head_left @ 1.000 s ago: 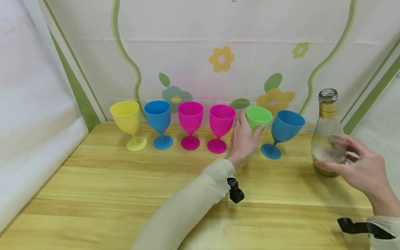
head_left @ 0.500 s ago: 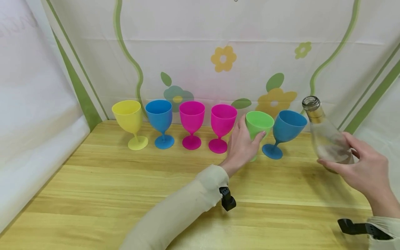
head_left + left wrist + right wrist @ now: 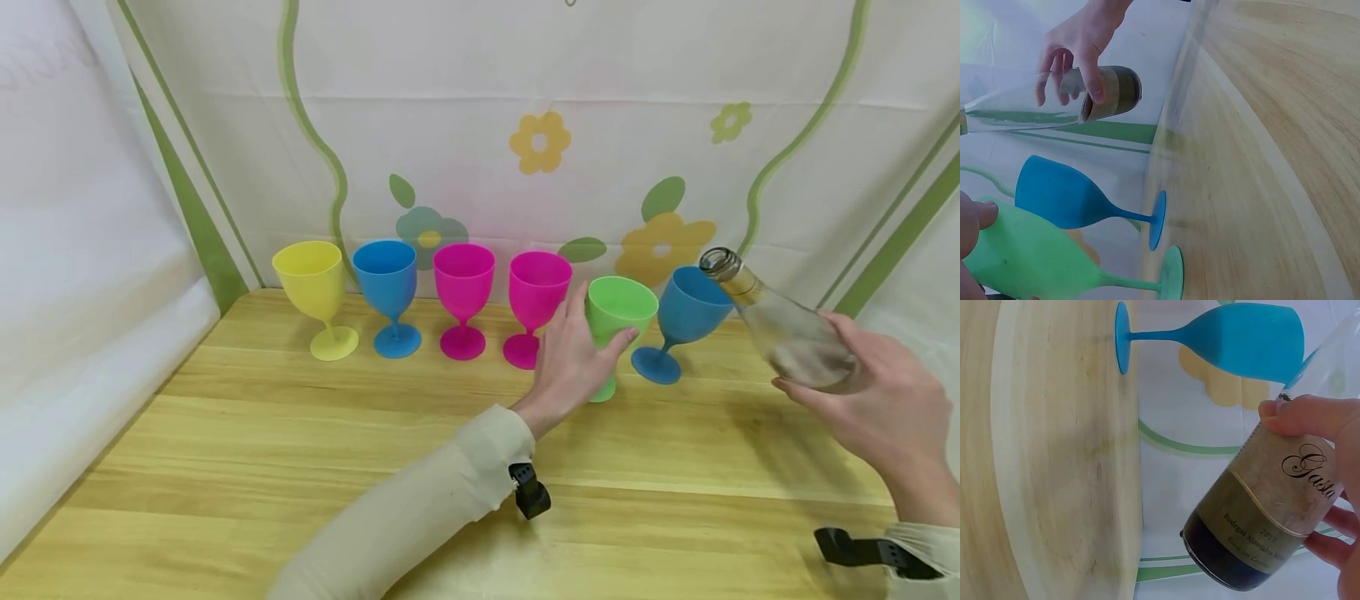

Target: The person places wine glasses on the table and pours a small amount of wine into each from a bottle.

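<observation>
My left hand (image 3: 573, 358) grips the bowl of a light green goblet (image 3: 621, 307), thumb on the near side; its stem and foot show in the left wrist view. My right hand (image 3: 885, 396) holds a clear glass wine bottle (image 3: 795, 333) round its lower body, above the table. The bottle leans left, its open mouth in front of the rim of a blue goblet (image 3: 686, 312) in the head view. A brown and beige label (image 3: 1266, 506) shows in the right wrist view. That blue goblet stands just right of the green one.
Left of my left hand, a row of goblets stands along the back of the wooden table (image 3: 300, 467): yellow (image 3: 311, 283), blue (image 3: 388, 283), and two pink (image 3: 465, 283). A white flowered cloth (image 3: 480, 150) hangs right behind them.
My right hand has lifted the wine bottle from near upright and tilted it to the left. My left hand has drawn the green goblet slightly towards me.
</observation>
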Available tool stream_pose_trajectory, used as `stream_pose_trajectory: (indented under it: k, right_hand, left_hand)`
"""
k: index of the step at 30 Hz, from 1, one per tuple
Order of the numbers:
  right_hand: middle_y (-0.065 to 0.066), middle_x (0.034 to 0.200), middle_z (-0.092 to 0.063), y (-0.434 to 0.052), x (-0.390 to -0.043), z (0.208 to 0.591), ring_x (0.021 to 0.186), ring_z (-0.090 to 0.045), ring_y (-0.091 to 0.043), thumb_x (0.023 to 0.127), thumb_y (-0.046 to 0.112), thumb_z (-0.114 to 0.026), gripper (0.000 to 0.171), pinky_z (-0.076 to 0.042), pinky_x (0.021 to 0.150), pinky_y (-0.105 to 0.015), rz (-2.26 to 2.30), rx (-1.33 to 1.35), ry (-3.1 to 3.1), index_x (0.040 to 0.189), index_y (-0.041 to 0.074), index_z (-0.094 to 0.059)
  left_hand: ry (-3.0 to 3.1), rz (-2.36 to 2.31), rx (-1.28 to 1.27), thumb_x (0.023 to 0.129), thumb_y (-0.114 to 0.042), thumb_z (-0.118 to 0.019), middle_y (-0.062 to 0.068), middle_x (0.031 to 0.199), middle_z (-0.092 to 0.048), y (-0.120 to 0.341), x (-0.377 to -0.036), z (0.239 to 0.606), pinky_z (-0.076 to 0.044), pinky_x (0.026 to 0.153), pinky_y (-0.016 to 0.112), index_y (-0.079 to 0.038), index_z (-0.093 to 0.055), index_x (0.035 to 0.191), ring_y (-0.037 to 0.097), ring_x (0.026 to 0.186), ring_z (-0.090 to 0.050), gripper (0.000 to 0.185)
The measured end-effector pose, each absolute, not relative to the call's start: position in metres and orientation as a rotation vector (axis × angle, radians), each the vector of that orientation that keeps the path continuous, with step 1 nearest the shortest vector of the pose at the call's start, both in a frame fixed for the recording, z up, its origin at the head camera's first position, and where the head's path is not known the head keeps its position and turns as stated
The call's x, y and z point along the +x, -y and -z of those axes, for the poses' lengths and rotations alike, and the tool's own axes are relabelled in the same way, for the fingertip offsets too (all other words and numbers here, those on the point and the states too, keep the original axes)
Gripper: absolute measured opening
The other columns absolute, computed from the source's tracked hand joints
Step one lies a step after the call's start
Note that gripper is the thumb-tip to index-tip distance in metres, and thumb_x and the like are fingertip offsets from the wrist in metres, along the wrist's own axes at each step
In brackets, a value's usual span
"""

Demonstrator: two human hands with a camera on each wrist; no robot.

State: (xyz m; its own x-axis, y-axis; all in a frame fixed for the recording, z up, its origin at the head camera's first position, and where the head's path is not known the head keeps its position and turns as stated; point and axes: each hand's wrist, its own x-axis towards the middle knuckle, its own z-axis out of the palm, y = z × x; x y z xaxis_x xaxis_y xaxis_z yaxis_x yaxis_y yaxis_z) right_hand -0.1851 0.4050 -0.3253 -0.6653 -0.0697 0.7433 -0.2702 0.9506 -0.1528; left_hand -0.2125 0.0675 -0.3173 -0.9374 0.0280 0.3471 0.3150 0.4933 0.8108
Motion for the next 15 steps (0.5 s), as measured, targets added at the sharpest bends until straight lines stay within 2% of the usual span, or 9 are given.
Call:
stream_pose_trajectory:
  k: [3,6,11,15]
  right_hand:
    - [-0.035,0.12,-0.07,-0.405,-0.184,0.325,0.107,-0.061,-0.052,0.074,0.078,-0.07,0.097,-0.03,0.07,-0.029,-0.296,0.226,2.288,0.147,0.014,-0.063]
    - [-0.034,0.12,-0.069,-0.404,-0.183,0.325,0.108,-0.059,-0.053,0.074,0.098,-0.047,0.111,-0.031,0.069,-0.035,-0.273,0.212,2.292,0.148,0.016,-0.061]
    - [-0.031,0.117,-0.068,-0.397,-0.183,0.324,0.105,-0.059,-0.053,0.079,0.101,-0.031,0.112,-0.034,0.064,-0.044,-0.197,0.239,2.227,0.145,0.018,-0.064]
    - [-0.03,0.119,-0.069,-0.395,-0.182,0.323,0.107,-0.06,-0.054,0.086,0.096,-0.026,0.105,-0.041,0.062,-0.062,-0.109,0.285,2.171,0.145,0.017,-0.065]
  left_hand:
    - [2.444,1.411,-0.301,0.092,-0.042,-0.083,0.007,0.131,-0.067,-0.065,-0.212,0.317,-0.06,0.085,0.032,-0.015,-0.043,0.158,0.021,0.112,-0.067,0.081]
    - [2.422,1.405,-0.324,0.091,-0.042,-0.084,0.006,0.131,-0.068,-0.062,-0.211,0.317,-0.059,0.086,0.031,-0.015,-0.047,0.154,0.021,0.113,-0.068,0.079]
    - [2.395,1.404,-0.369,0.089,-0.042,-0.086,0.004,0.131,-0.07,-0.056,-0.209,0.318,-0.059,0.086,0.03,-0.014,-0.05,0.15,0.021,0.112,-0.07,0.076]
    - [2.399,1.402,-0.388,0.089,-0.043,-0.086,0.003,0.133,-0.07,-0.052,-0.206,0.318,-0.059,0.086,0.03,-0.014,-0.05,0.15,0.02,0.113,-0.071,0.076]
